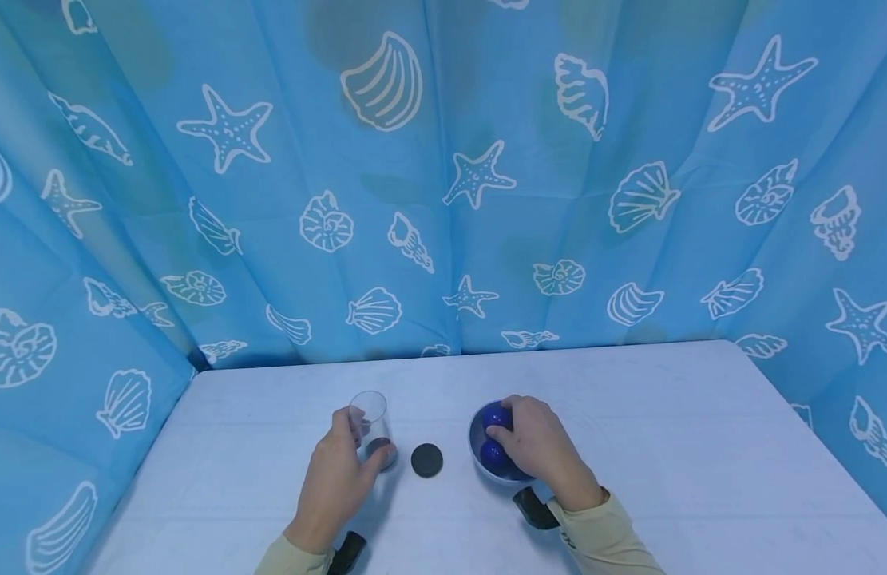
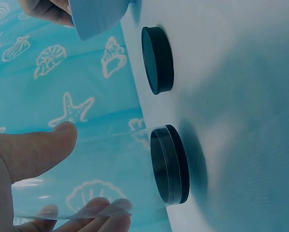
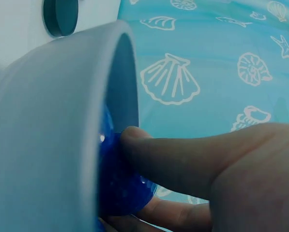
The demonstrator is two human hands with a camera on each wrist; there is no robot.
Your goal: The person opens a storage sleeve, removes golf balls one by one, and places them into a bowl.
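My left hand holds a clear plastic canister, thumb on one side and fingers on the other. The canister stands upright with its top uncovered and a black base at the table. Beside it, a round black lid lies on the table. My right hand reaches into a grey-blue bowl and pinches a shiny dark blue ball between thumb and fingers, at the bowl's rim. Another blue ball sits in the bowl near the thumb. The hand hides part of the bowl's inside.
A white-covered table lies under everything. Behind it and along both sides hangs a blue curtain printed with white shells and starfish. Black straps with camera mounts show at both wrists, next to the light sleeves.
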